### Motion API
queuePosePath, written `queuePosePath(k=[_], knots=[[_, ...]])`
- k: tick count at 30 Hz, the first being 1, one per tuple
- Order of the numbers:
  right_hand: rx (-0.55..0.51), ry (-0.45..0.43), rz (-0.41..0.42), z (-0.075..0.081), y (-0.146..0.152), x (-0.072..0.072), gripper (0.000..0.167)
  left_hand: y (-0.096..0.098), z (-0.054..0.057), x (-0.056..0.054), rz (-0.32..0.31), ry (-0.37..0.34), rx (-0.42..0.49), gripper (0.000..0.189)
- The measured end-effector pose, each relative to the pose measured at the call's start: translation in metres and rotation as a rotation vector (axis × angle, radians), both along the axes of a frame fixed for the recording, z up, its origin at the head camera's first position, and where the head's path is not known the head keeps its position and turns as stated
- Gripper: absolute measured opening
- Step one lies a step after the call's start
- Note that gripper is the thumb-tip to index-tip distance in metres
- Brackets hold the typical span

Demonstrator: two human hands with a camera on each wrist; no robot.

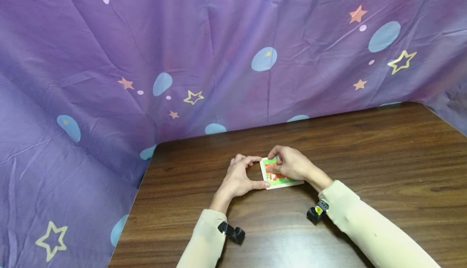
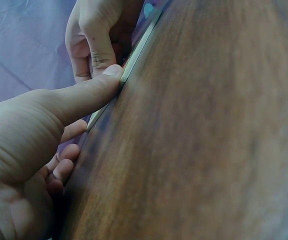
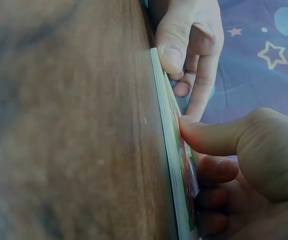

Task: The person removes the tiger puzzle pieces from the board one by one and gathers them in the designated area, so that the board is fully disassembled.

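Note:
A small square board [image 1: 281, 182] with a pale rim and a green and red picture lies flat on the wooden table. At its left side, my left hand [image 1: 238, 177] spans the edge. The thumb touches the near corner and the straight forefinger reaches the far one. My right hand [image 1: 293, 163] is over the picture, its thumb touching the printed face and its other fingers bent towards the far side. In the right wrist view, the board [image 3: 165, 125] appears edge-on. Whether those right fingers pinch a loose piece of it is hidden.
The brown wood-grain table [image 1: 365, 150] extends around both hands. Behind it and along the left hangs a purple cloth [image 1: 219, 37] printed with stars and blue ovals. Each sleeved wrist carries a small black camera, one on the left [image 1: 232, 232] and one on the right [image 1: 317, 212].

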State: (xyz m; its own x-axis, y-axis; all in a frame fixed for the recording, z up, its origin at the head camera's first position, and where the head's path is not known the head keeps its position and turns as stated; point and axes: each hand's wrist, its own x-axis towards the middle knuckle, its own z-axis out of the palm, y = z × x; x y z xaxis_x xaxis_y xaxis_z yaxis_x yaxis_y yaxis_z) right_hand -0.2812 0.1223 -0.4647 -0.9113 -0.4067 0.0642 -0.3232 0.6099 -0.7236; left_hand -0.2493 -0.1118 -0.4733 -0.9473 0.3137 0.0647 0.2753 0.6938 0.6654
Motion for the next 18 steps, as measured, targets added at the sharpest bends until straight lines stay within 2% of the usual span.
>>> queuePosePath(k=[7,9,13,15,18], knots=[[0.048,0.064,0.011,-0.02,0.002,-0.014,0.037,0.0,0.001,0.0,0.003,0.007,0.0,0.083],[0.062,0.06,-0.003,-0.019,0.001,-0.014,0.036,0.0,0.001,0.0,0.002,0.006,0.0,0.083],[0.056,0.008,-0.023,-0.001,-0.003,-0.002,0.034,0.0,0.001,0.001,0.003,0.006,0.003,0.083],[0.038,-0.001,-0.031,0.002,-0.004,0.001,0.034,0.0,0.001,0.001,0.005,0.005,0.004,0.083],[0.01,0.028,-0.039,0.003,-0.002,0.003,0.034,0.0,0.0,0.001,0.005,0.008,0.001,0.083]])
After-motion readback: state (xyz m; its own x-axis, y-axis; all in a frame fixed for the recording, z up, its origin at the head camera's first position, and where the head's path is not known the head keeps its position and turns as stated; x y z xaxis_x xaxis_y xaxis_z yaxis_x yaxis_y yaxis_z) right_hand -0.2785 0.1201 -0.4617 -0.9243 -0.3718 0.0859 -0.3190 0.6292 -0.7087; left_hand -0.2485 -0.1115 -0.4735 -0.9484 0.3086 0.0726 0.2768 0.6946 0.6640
